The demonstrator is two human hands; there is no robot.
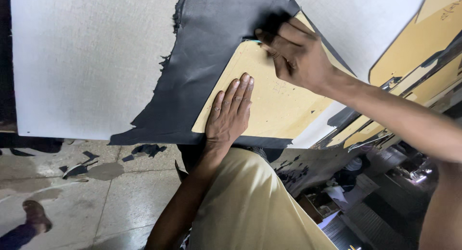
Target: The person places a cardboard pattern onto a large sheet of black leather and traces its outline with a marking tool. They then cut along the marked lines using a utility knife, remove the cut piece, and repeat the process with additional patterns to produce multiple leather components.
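Pressing flat, fingers together, the left hand (230, 113) pins a tan cardboard template (269, 103) onto black leather (202, 62) on the white table (86, 62). The right hand (296, 53) is curled at the template's edge; whatever it grips is hidden.

A white cutting table (91, 62) carries a black leather sheet (202, 57); on the leather lies a tan cardboard template (274, 101); below the table, black scraps (144, 150) litter the tiled floor (110, 202).

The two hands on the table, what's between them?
In the head view, only bare tan cardboard pattern lies between the flat left hand and the right hand, which works at the pattern's edge on the black sheet.
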